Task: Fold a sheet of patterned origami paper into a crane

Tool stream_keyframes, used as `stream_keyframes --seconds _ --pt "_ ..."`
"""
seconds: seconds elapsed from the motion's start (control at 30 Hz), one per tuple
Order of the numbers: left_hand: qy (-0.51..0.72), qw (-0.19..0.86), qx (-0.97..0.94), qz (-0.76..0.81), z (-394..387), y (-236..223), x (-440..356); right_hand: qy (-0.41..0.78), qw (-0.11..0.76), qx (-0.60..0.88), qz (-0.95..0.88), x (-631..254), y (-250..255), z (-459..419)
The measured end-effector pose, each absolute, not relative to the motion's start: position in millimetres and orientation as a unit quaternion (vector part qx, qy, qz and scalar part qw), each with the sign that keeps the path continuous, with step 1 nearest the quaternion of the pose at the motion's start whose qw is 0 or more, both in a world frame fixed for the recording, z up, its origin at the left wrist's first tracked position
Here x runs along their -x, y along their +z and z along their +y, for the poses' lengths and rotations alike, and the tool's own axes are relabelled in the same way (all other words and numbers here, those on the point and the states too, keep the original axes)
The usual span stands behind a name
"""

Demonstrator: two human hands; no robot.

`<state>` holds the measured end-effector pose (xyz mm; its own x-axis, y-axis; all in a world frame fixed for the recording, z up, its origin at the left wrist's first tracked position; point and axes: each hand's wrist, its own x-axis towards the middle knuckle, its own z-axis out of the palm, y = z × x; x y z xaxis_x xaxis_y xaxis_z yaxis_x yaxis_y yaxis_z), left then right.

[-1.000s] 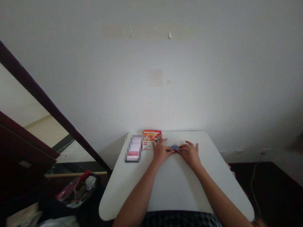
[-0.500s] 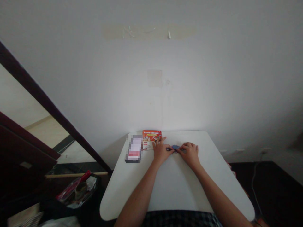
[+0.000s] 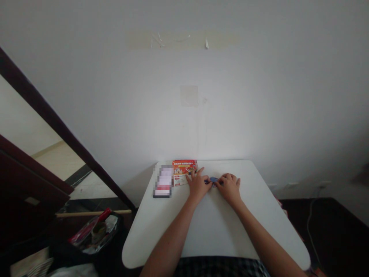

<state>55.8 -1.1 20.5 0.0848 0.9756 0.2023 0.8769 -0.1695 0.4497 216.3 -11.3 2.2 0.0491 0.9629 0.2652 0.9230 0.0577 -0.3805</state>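
A small blue object [image 3: 213, 179] lies on the white table [image 3: 213, 227] near its far edge, between my two hands. My left hand [image 3: 197, 183] pinches its left side with thumb and forefinger, the other fingers spread over the table. My right hand [image 3: 230, 186] has curled fingers pressed on the object's right side. The object is too small and dark to make out further.
A red and orange printed leaflet [image 3: 183, 171] lies at the table's far left, with a phone [image 3: 163, 186] beside it. A white wall rises right behind the table. On the floor to the left sits a bag of clutter [image 3: 93, 232] and a dark door frame.
My right hand's fingers have curled in from spread to closed and shifted slightly left toward the blue object. My left hand stays on it.
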Motion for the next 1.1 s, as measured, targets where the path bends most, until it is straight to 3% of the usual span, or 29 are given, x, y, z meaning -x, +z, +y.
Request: stream_keyframes --seconds 0.6,1.1 --pt "0.229 0.108 -0.736 0.628 -1.7 20.7 -54.5 0.02 0.246 0.675 -0.696 -218.2 -0.6 -17.2" --pt "0.215 0.12 -0.74 0.626 -0.4 17.7 -48.8 0.084 0.261 0.711 -0.647 -218.9 -0.6 -5.3"
